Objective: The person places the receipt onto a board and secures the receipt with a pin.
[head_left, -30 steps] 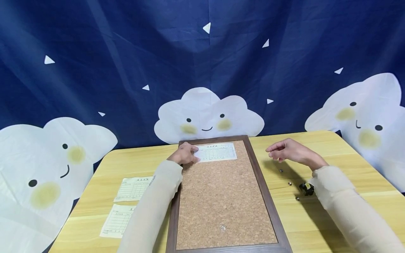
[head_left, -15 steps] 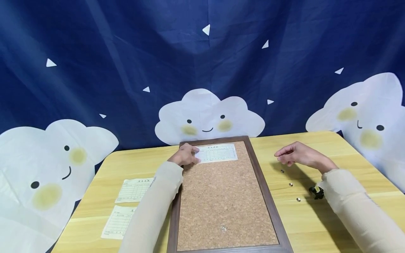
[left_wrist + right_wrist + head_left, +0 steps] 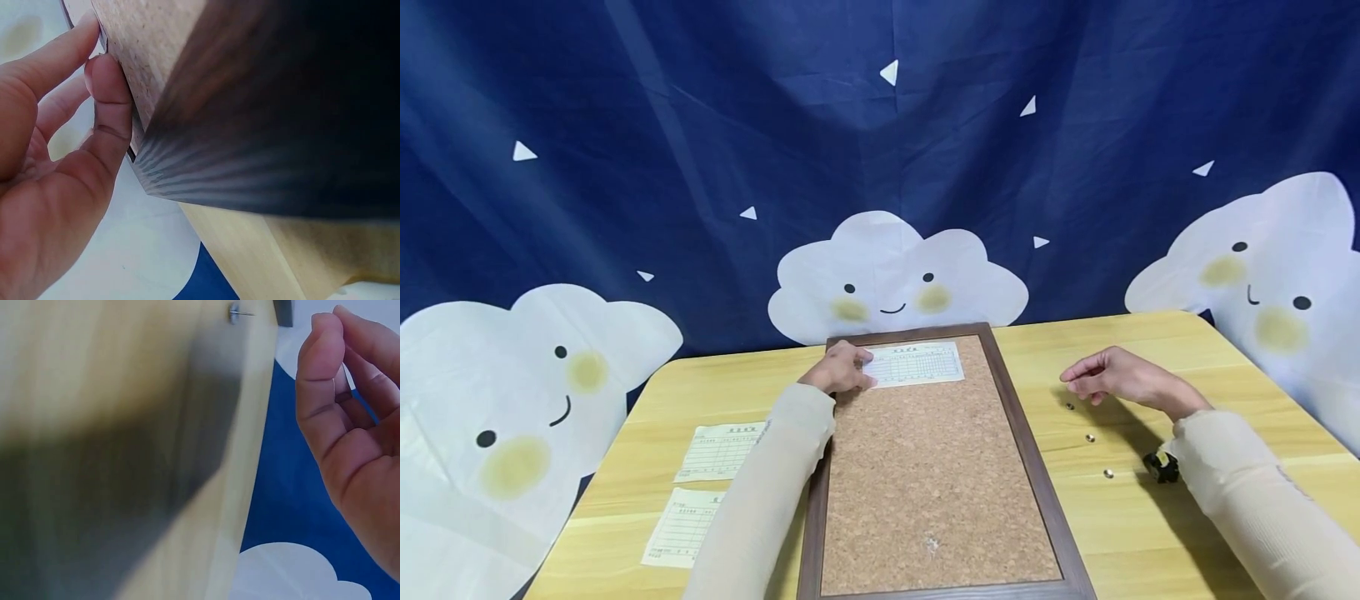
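Observation:
A printed paper slip (image 3: 917,364) lies at the top of a framed cork board (image 3: 936,475). My left hand (image 3: 841,367) rests on the slip's left edge, thumb and fingers spread apart along it. In the left wrist view, the left thumb (image 3: 109,78) is bent beside the board's edge. To the right of the board, my right hand (image 3: 1112,377) hangs above the table, thumb and forefinger tips close together, nothing visible between them. Just below those fingertips lies a thumbtack (image 3: 1070,406); the right wrist view shows its pin (image 3: 244,314) pointing sideways.
Two more thumbtacks, a middle one (image 3: 1090,437) and a nearer one (image 3: 1108,473), lie on the wooden table (image 3: 1150,333). Two similar slips, an upper (image 3: 718,454) and a lower (image 3: 681,525), sit left of the board, partly under my left sleeve. A blue cloud-print curtain (image 3: 820,108) hangs behind.
My right hand has moved to the right, away from the board, and slightly down toward the farthest thumbtack. The left hand and the slip under it have stayed in place.

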The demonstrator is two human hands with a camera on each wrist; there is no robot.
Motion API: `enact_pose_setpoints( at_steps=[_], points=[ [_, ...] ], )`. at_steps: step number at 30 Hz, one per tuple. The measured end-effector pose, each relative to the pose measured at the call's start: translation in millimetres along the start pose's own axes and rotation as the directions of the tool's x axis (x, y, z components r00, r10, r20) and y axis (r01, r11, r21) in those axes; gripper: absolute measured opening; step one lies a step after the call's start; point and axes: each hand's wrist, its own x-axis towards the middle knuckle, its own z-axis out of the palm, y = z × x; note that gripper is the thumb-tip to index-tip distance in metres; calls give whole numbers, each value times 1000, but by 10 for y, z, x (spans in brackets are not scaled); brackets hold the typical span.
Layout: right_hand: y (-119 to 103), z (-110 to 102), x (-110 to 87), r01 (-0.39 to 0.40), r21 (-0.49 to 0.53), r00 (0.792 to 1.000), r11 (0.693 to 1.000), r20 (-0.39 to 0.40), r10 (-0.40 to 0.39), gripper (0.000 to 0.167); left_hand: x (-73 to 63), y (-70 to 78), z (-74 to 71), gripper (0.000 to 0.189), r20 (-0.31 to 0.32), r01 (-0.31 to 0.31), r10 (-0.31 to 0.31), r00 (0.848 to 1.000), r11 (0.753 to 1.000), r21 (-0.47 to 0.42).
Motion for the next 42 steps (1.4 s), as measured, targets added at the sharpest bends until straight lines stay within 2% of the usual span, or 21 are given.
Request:
enact_pose_setpoints(
  at_steps=[8, 23, 42],
  points=[
    [111, 44, 0, -18, 39, 999, 999, 29, 16, 33, 29, -10, 13, 51, -9, 27, -27, 1000, 1000, -1],
    [261, 57, 15, 7, 54, 997, 999, 73, -11, 30, 24, -1, 12, 52, -4, 16, -16, 1000, 999, 27],
    [246, 98, 48, 14, 27, 998, 1000, 63, -16, 22, 23, -7, 13, 51, -8, 39, -39, 999, 999, -9]
  ],
)
